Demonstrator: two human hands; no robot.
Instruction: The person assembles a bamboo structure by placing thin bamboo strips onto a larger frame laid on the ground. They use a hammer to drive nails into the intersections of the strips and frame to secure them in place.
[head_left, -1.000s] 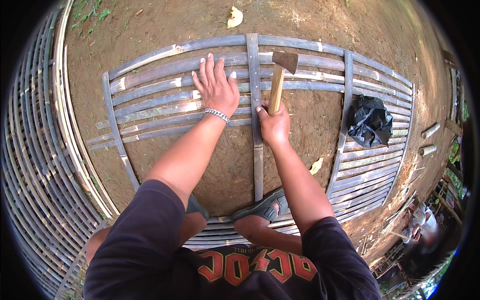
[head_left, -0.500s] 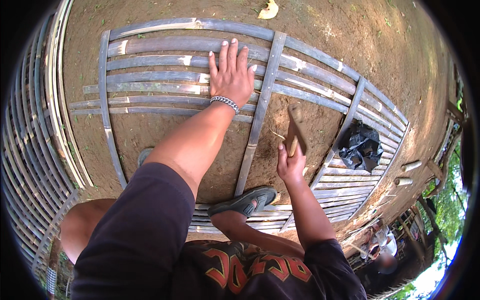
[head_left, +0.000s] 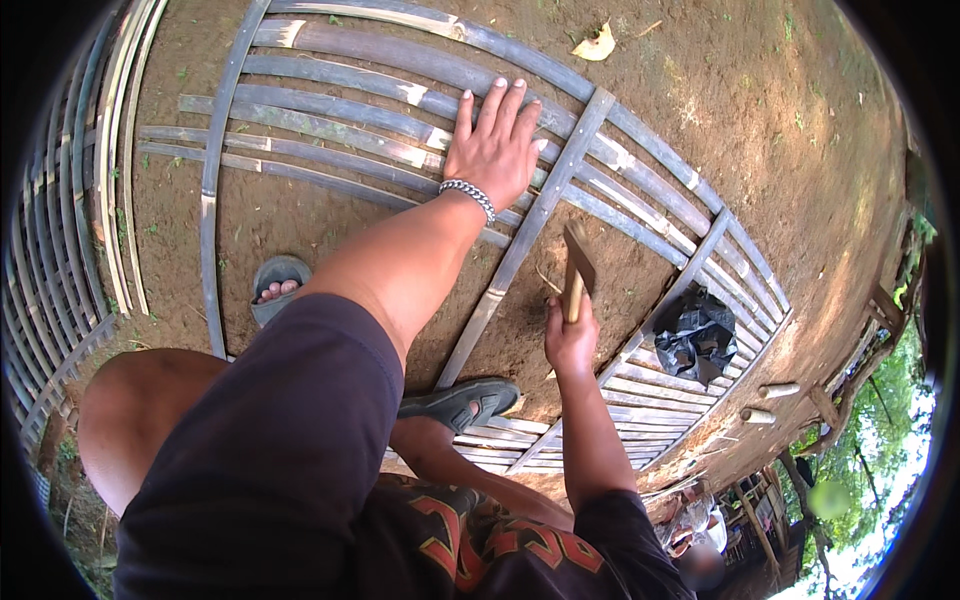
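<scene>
From the head camera, the left hand (head_left: 495, 140) lay flat and spread, palm down, on the grey bamboo slats (head_left: 340, 95) of a lattice panel (head_left: 215, 200) lying on bare earth (head_left: 760, 130); it gripped nothing, only pressed the strips down. A metal bracelet (head_left: 468, 193) circled that wrist. The right hand (head_left: 570, 340) was clenched around the wooden handle of a hammer (head_left: 575, 270), low on the shaft, with the head raised above the diagonal cross batten (head_left: 530, 225) that ran just beside the left hand's fingertips. A sandalled foot (head_left: 462, 400) rested on the panel's near edge, another sandal (head_left: 277, 285) stood on the soil between the strips, and a black plastic bag (head_left: 695, 335) lay on the slats to the right.

To strike well here, I judged the hammer face should come down square on the batten where it crosses a slat, with the left fingers kept clear of that spot and the weight of the palm holding the strips from bouncing.
</scene>
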